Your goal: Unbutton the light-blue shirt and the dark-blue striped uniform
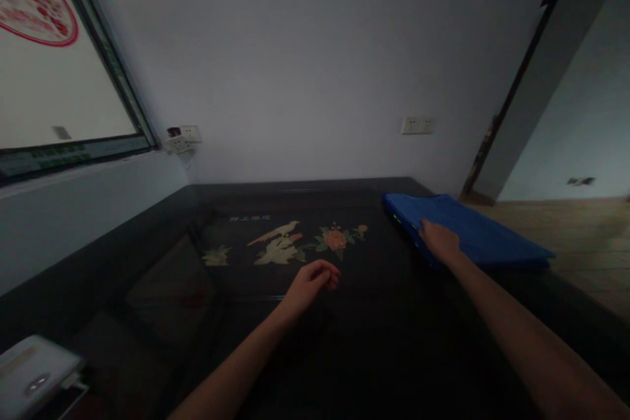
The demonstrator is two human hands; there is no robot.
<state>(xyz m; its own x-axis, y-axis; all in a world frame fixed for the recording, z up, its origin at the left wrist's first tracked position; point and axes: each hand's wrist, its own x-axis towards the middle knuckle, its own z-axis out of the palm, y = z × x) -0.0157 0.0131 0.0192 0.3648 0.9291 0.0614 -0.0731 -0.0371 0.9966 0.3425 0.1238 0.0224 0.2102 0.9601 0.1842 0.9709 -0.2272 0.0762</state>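
Note:
My right hand (440, 241) is at the left edge of a flat blue fabric-like bundle (492, 231), its fingers closed on that edge. The bundle lies on the right side of a glossy black table (374, 335), and small yellow-green marks show along its near left side. Above the middle of the table, my left hand (317, 277) is loosely curled, with nothing visible in it. Just beyond it, the tabletop bears a picture of a bird (280, 243) and flowers (335, 240).
At the lower left is a white device or box (37, 371), cut off by the frame. A grey wall with sockets (417, 125) stands behind the table. A window (63, 79) is on the left, and tiled floor (581, 236) shows at the right.

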